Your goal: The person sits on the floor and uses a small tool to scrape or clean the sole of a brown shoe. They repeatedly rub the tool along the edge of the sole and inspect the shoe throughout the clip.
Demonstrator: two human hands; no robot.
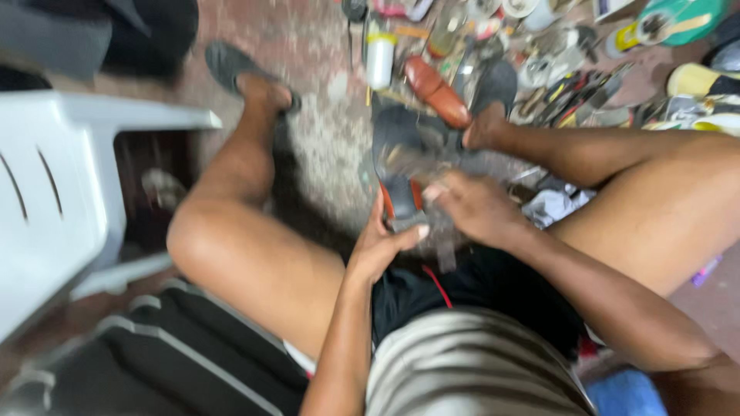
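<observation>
Shoe clasped between left hand and right hand.

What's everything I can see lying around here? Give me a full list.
Shoe: one, dark with orange edge, held between the hands, blurred.
Brown leather shoe: one, on the floor beyond it.
White bottle: one, yellow cap, upright at the top centre.
Plastic chair: one, white, at the left edge.
Tools and clutter: many, mixed colours, top right floor; too blurred to count.
Green tub: one, top right corner.
Sandals: two, dark, on the feet.
Left hand: under the shoe.
Right hand: gripping the shoe.
</observation>
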